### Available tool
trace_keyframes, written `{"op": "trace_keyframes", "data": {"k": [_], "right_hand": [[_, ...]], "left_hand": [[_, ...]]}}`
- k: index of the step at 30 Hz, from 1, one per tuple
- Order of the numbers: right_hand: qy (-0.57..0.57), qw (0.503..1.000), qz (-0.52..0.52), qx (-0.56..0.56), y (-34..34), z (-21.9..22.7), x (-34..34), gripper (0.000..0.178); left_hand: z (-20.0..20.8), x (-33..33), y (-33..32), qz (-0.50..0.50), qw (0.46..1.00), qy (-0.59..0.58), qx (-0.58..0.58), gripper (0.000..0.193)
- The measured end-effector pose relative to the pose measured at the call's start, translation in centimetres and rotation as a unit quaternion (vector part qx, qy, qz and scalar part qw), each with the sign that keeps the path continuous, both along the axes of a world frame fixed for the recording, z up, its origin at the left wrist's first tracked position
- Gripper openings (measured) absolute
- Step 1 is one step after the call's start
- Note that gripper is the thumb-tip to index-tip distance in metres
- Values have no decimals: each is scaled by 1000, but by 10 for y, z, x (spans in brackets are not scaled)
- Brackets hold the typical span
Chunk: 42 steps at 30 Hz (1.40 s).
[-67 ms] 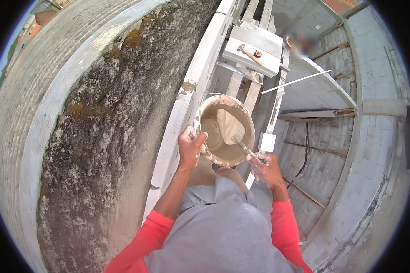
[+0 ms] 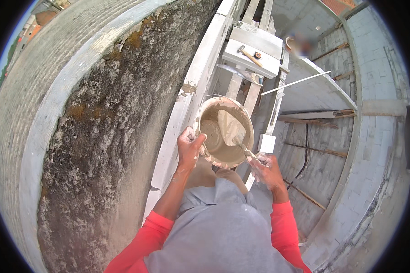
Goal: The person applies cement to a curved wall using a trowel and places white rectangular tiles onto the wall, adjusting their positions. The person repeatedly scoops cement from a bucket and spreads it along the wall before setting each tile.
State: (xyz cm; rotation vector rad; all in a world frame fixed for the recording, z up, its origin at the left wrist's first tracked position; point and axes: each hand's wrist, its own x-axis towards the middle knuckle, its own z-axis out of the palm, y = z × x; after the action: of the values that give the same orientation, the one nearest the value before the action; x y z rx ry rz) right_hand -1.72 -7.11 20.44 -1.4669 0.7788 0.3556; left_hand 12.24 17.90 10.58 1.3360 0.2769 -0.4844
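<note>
A worker in a grey shirt with red sleeves stands high on a wall edge, a round bucket [image 2: 225, 132] of wet, tan mortar held just in front of the chest. The left hand [image 2: 190, 148] is closed tight over the bucket's near-left rim, thumb hooked on top, steadying it. The right hand [image 2: 268, 170] is wrapped around the handle of a trowel [image 2: 234, 132], whose flat blade lies tilted inside the bucket against the mix.

To do this well, the bucket looks best kept level and close to the body, the left grip firm, while the blade scrapes along the inner wall and lifts a modest load, since any spill would drop a long way down.

To the left runs a rough, mossy rendered wall [image 2: 105, 136] with a pale concrete ledge [image 2: 191, 95] beside it. Beyond the bucket, a wooden scaffold platform [image 2: 252, 52] carries a hammer [image 2: 249, 54]. Far below and to the right, block walls [image 2: 373, 91] enclose an unfinished room braced with timber.
</note>
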Motion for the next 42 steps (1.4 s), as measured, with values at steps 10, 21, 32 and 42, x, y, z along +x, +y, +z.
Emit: {"op": "trace_keyframes", "data": {"k": [10,21,32,42], "right_hand": [[-18,993,-110,41,-12,24,-10,32],[-173,934,-309,-44,-49,116,-64,31],[-38,876,-471,-90,-55,73,-140,43],[-16,846,-530,-61,-91,26,-101,42]], "left_hand": [[27,54,-5,-40,997,-38,-48,17],[207,246,-65,31,926,-310,-213,13],[276,443,14,325,877,-313,-164,29],[263,467,53,354,850,-317,-226,31]]}}
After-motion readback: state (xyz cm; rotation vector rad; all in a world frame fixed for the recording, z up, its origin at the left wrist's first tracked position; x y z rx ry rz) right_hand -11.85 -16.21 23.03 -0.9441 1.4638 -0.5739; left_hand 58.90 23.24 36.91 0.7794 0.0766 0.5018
